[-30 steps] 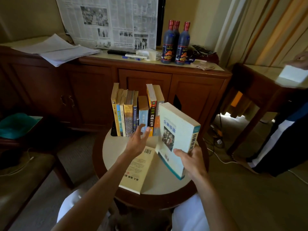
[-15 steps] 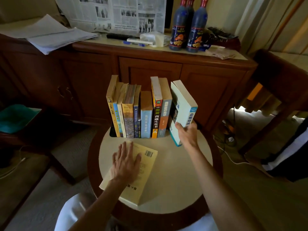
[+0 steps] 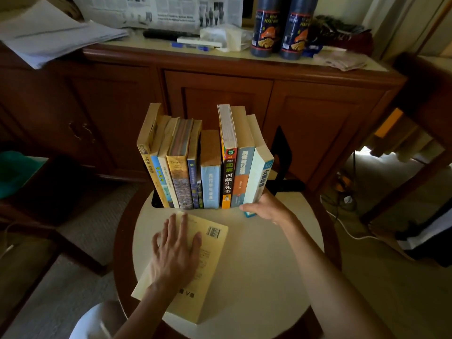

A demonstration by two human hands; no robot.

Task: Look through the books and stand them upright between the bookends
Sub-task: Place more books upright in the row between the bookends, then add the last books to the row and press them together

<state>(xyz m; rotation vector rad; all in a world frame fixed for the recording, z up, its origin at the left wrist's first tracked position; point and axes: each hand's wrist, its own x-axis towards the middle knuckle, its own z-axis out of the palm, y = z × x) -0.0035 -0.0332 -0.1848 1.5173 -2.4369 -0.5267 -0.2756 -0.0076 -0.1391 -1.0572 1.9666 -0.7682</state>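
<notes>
Table: round table (image 3: pixel 281 253) with a pale top and a dark wood rim, standing in front of a wooden sideboard (image 3: pixel 220 94).
Row of books: a row of books (image 3: pixel 195 167) stands upright at the far edge of the table, spines toward the person, packed side by side.
Bookends: a black bookend (image 3: pixel 281 152) stands upright just right of the row, with a small gap between it and the last book; the left bookend (image 3: pixel 156 204) shows only as a dark base under the leftmost books.
White book: the white book (image 3: pixel 259 167) with a blue spine label is the rightmost in the row, leaning slightly left against its neighbour, its lower end on the table.
Right hand: the right hand (image 3: pixel 266 207) grips the bottom end of the white book, fingers curled around its lower corner.
Yellow book: a yellow book (image 3: pixel 208 270) lies flat on the table, back cover up with a barcode showing, near the front of the row and apart from it.
Left hand: the left hand (image 3: pixel 176 250) rests flat on the yellow book, fingers spread, gripping nothing.
Sideboard top: two dark bottles (image 3: pixel 281 28), newspaper (image 3: pixel 171 11) and loose papers (image 3: pixel 53 37).
</notes>
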